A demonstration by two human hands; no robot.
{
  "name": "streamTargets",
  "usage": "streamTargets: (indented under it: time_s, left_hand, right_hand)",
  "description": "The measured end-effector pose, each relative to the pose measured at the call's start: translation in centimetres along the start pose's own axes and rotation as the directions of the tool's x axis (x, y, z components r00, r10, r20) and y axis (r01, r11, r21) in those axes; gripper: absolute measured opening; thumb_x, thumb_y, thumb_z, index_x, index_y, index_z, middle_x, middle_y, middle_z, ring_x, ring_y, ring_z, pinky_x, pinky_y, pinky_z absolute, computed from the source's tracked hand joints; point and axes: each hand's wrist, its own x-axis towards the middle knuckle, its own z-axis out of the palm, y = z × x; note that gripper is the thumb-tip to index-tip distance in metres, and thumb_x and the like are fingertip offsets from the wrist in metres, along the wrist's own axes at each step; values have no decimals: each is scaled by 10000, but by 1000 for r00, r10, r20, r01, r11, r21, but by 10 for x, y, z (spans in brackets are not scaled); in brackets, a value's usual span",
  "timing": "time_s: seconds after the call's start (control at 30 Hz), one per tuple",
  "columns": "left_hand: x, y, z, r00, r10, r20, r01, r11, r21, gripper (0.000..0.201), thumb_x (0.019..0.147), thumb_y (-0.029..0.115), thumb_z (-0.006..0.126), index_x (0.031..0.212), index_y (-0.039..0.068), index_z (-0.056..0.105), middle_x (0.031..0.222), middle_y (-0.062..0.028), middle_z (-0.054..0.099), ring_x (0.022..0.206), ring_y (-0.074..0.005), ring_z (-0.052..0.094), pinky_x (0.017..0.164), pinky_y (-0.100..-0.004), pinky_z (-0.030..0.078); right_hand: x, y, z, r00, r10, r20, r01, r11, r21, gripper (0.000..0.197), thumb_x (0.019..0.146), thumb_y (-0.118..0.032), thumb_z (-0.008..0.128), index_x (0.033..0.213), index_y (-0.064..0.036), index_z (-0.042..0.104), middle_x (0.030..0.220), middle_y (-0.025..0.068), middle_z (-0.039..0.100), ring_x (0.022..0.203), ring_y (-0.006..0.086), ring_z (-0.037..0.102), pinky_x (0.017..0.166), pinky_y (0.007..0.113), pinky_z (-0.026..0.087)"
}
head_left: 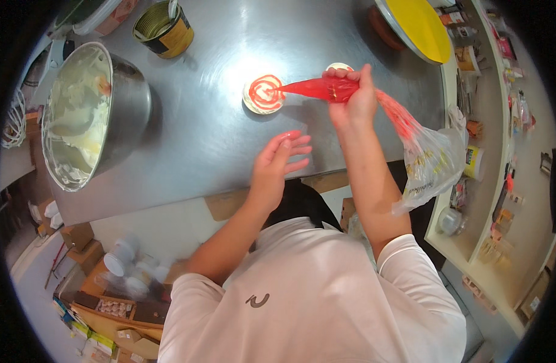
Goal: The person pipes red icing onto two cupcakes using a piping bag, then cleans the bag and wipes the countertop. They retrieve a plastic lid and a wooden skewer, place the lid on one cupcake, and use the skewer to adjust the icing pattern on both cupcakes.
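Note:
My right hand (pixel 355 100) is wrapped round a clear piping bag (pixel 317 89) filled with red sauce or gel. The bag's narrow tip points left, over a small round dessert (pixel 263 100) with pale cream and a red swirl on top. Behind my right fingers, a second small dessert (pixel 338 66) shows only its upper edge. The bag's loose plastic end hangs down past my right forearm. My left hand (pixel 281 158) is open just below the first dessert, fingers apart and holding nothing. There is a red smear on its index finger.
Everything rests on a steel table (pixel 193 145). A large metal mixing bowl (pixel 108 115) smeared with cream tilts at the left. An open tin can (pixel 164 33) stands farther back. At the far right is a round yellow-topped board (pixel 418 30). Crowded shelves (pixel 471 199) line the right side.

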Motion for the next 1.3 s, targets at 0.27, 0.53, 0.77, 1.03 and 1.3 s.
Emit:
streamTargets:
  time_s: [0.27, 0.53, 0.77, 1.03, 1.3]
  left_hand:
    - [-22, 41, -2, 948, 318, 27, -300, 857, 419, 220, 897, 111, 439, 1069, -4, 511, 1017, -126, 583, 818, -150, 557, 726, -282, 477]
    - [-22, 143, 76, 275, 641, 717, -846, -193, 497, 332, 721, 3, 657, 1030, -14, 537, 986, -136, 590, 819, -179, 561, 703, -266, 458]
    - [-37, 160, 162, 26, 263, 964, -835, -525, 166, 270, 611, 48, 717, 859, 13, 615, 843, -111, 627, 746, -231, 571, 639, -286, 439]
    - [-63, 95, 280, -335, -91, 938, -697, -645, -312, 227, 555, 103, 660, 765, 46, 598, 714, -33, 584, 635, -188, 547, 545, -273, 404]
    - [-66, 2, 390, -470, -195, 861, -699, -514, -498, 267, 585, 155, 704, 801, 68, 573, 732, -31, 592, 658, -201, 555, 563, -284, 418]
  right_hand:
    - [-19, -34, 1, 967, 236, -96, -165, 867, 471, 286, 909, -262, 417, 699, -68, 423, 702, 80, 509, 746, 247, 531, 822, 461, 433]
    - [-78, -114, 20, 943, 103, 318, -297, 690, 660, 282, 879, -235, 487, 635, -106, 431, 680, 41, 504, 771, 215, 521, 858, 414, 412]
    - [-104, -155, -13, 948, -78, 309, -212, 572, 793, 304, 886, -236, 476, 616, -104, 437, 641, 30, 494, 726, 218, 525, 800, 412, 440]
    - [-149, -234, -92, 958, -271, 93, 71, 538, 840, 312, 890, -235, 463, 617, -85, 444, 625, 58, 504, 722, 231, 540, 773, 431, 451]
    - [-171, -306, -207, 880, -449, -152, 321, 327, 889, 316, 900, -238, 435, 626, -85, 471, 621, 43, 516, 709, 229, 542, 779, 419, 446]
